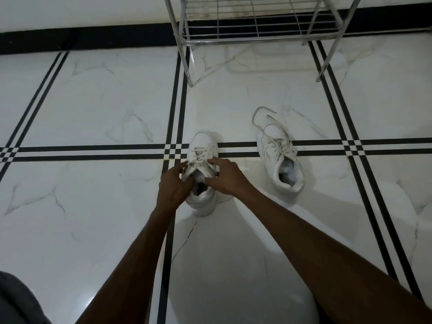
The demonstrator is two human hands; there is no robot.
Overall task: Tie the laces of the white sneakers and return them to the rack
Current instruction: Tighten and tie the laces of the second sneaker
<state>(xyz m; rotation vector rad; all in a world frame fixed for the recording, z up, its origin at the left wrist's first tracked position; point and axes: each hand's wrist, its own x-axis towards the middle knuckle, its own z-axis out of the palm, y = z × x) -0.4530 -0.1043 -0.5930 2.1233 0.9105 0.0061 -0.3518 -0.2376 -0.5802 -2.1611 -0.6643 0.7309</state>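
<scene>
Two white sneakers stand on the tiled floor with toes pointing away from me. The left sneaker (pixel 203 146) is right in front of me, and both hands work at its laces near the tongue. My left hand (pixel 174 183) pinches lace on the shoe's left side. My right hand (pixel 225 175) pinches lace on the right side. The right sneaker (pixel 279 155) sits apart to the right, its laces loose and trailing on the floor past its toe. The metal shoe rack (pixel 254 31) stands at the far wall, its lowest wire shelf bare.
White marble-look floor tiles with black stripe lines (pixel 93 152) run around the shoes. The rack's front legs (pixel 187 66) stand on the floor just beyond the sneakers. A grey cloth edge (pixel 16 298) shows at the bottom left.
</scene>
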